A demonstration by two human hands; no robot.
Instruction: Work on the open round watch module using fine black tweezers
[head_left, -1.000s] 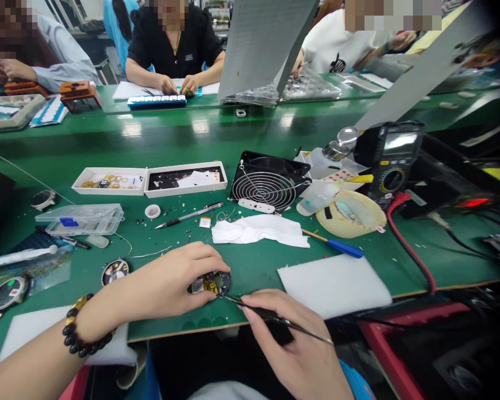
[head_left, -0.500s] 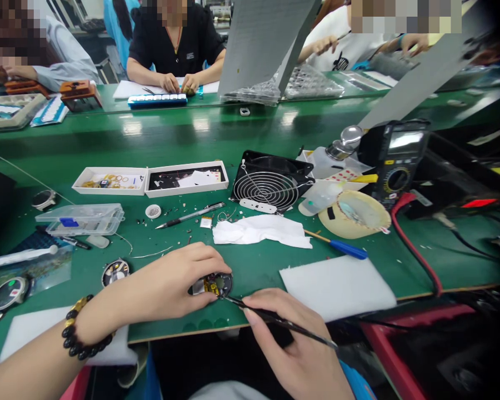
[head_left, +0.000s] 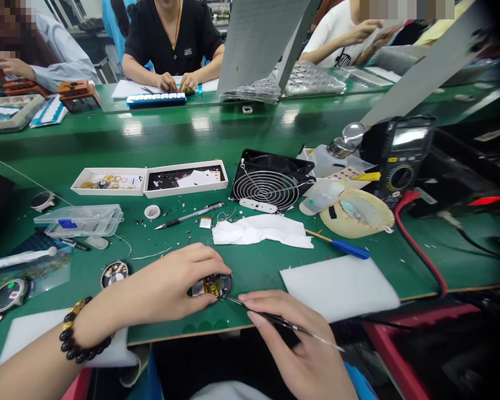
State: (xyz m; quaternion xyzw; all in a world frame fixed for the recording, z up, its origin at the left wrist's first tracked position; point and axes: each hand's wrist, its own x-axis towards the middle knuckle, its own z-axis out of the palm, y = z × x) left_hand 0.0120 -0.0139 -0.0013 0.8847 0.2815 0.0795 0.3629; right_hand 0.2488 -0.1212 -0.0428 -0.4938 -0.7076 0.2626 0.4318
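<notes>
Item: right hand [head_left: 298, 341], closed in a pinch on a slim pointed tool [head_left: 283, 321], probably tweezers; gripped well forward, presumably for fine control, its tip at the near edge of the housing.

Item: left hand [head_left: 179, 283], thumb and fingers curled around the round housing [head_left: 225, 284], apparently to steady it. Housing located near the front edge of the green surface [head_left: 250, 264], opened, yellow and dark parts showing; the fingers hide its left portion.

Item: two white foam pads, one [head_left: 29, 336] partly beneath the left forearm, one [head_left: 339, 289] right of the housing, perhaps as soft rests.

Item: open watch case [head_left: 114, 272], just beyond the left forearm, which limits sideways room there.

Item: white cloth [head_left: 262, 230], crumpled, beyond the housing; blue-handled tool [head_left: 350, 249] at its right end. With the pen [head_left: 189, 215] and loose bits, these crowd the far side.

Item: fan [head_left: 264, 189], between a white tray [head_left: 187, 191] and a cream roll [head_left: 354, 216]; multimeter [head_left: 402, 158] farther right.

Item: co-worker in black [head_left: 175, 39], seated opposite.
</notes>
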